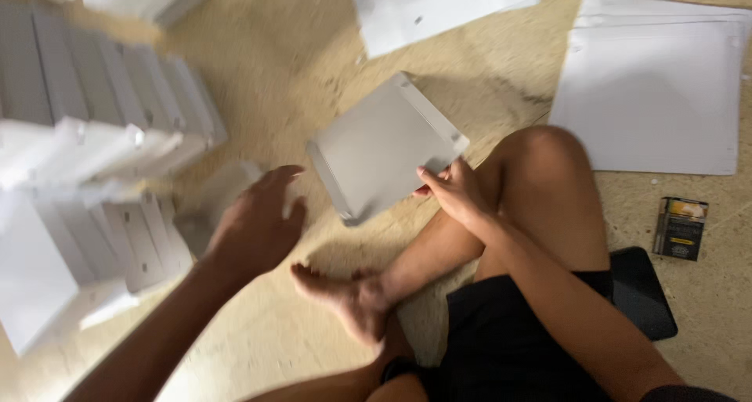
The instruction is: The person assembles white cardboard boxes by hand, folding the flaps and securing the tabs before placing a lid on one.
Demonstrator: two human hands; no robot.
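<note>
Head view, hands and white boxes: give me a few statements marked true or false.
1. The right hand holds a folded white box by its edge. True.
2. The left hand grips the same box. False: it is open, apart from it, near the stacked white boxes.
3. Flat white sheets lie on the floor beyond the knee. True.
4. A small dark packet rests on top of the flat sheets. False: it lies on the floor beside them.
</note>
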